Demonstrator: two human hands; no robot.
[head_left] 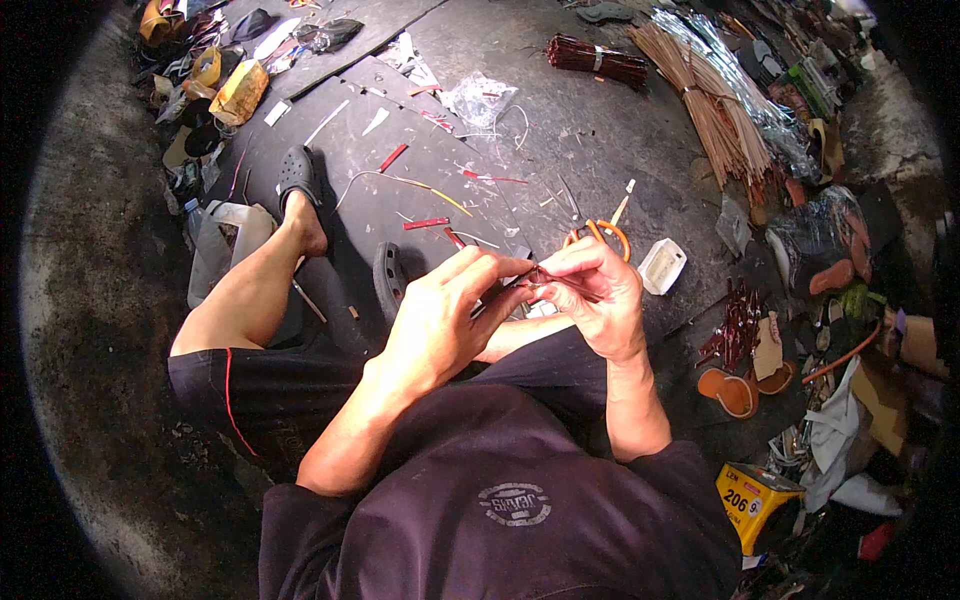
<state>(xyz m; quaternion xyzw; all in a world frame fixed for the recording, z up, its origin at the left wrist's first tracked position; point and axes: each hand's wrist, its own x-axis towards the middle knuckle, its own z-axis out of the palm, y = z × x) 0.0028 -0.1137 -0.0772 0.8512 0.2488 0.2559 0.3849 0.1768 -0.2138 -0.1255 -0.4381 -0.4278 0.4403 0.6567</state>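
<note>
In front of my chest both hands meet, fingertips almost touching. Between them is a thin, glossy dark reddish-brown strip (541, 279), mostly covered by fingers. My left hand (440, 308) pinches it from the left with thumb and fingers. From the other side, my right hand (602, 290) is closed on the same strip with thumb and index finger. Just beyond the right hand lie orange-handled scissors (622, 236), their blades pointing away from me. Short red strip pieces (426, 224) lie on the dark mat past my left hand.
A small white tray (661, 267) sits right of my hands. Farther off lie a bundle of dark red strips (597, 60) and a tan bundle (715, 115). Loose dark strips (733, 325), brown soles (737, 395) and a yellow can (752, 505) stand right; a clog (388, 282) lies left.
</note>
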